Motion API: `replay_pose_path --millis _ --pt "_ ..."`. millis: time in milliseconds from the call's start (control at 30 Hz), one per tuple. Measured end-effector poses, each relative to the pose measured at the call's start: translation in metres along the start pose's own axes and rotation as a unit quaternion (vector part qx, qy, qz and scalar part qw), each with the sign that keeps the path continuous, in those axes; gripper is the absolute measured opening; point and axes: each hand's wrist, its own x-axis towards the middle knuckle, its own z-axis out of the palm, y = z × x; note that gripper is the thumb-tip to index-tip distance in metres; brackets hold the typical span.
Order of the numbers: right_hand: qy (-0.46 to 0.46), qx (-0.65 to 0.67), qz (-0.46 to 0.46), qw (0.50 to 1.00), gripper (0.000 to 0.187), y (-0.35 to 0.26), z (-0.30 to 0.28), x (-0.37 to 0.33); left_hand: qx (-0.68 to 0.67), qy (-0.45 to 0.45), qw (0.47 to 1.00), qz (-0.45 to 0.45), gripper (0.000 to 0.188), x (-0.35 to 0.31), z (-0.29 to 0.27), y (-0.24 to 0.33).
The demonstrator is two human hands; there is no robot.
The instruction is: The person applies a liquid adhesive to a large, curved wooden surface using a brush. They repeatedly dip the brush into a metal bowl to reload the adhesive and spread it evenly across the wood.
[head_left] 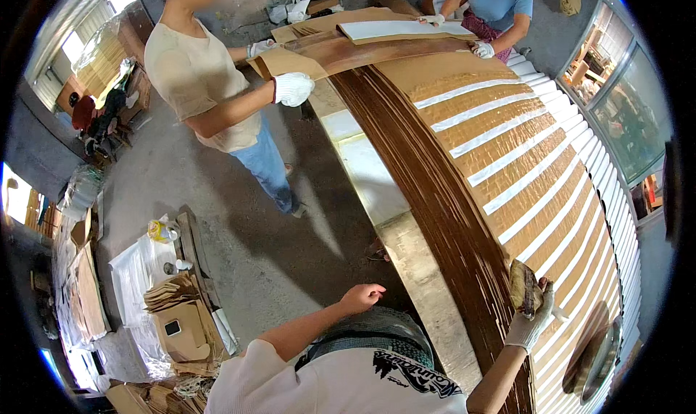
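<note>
A wide, worn brush (520, 287) with darkened bristles is gripped in my right hand (533, 325), which wears a white glove. The brush rests over the edge where a tall stack of brown sheets (428, 182) meets a fanned row of brown cardboard sheets (554, 149) with white strips between them. Wet-looking shine covers parts of the cardboard. My bare left hand (365, 296) hangs in front of my waist, fingers curled in, with nothing visible in them. Right of my gloved hand, a round metal basin (600, 362) sits on the striped sheets.
Across the table, a co-worker in a beige shirt (192, 73) and another in a blue shirt (500, 8) handle a long brown sheet (391, 51) with gloved hands. A bare table edge (435, 291) runs along my side. Flattened cardboard (181, 330) and a phone (172, 328) lie at left.
</note>
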Motion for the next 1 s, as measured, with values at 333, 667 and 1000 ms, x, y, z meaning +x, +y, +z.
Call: replay_pose_path --millis 333,667,1000 --pt "0.022 -0.013 0.012 1.000 0.041 0.006 0.018 -0.013 0.005 0.024 1.000 -0.009 0.037 -0.014 -0.005 0.003" --pt "-0.011 -0.006 0.026 1.000 0.036 0.008 0.013 -0.013 -0.001 0.020 1.000 -0.011 0.037 -0.018 -0.008 0.012" --pt "0.006 0.007 0.024 1.000 0.039 0.008 0.019 -0.027 -0.001 0.021 1.000 -0.002 0.032 -0.016 -0.005 0.008"
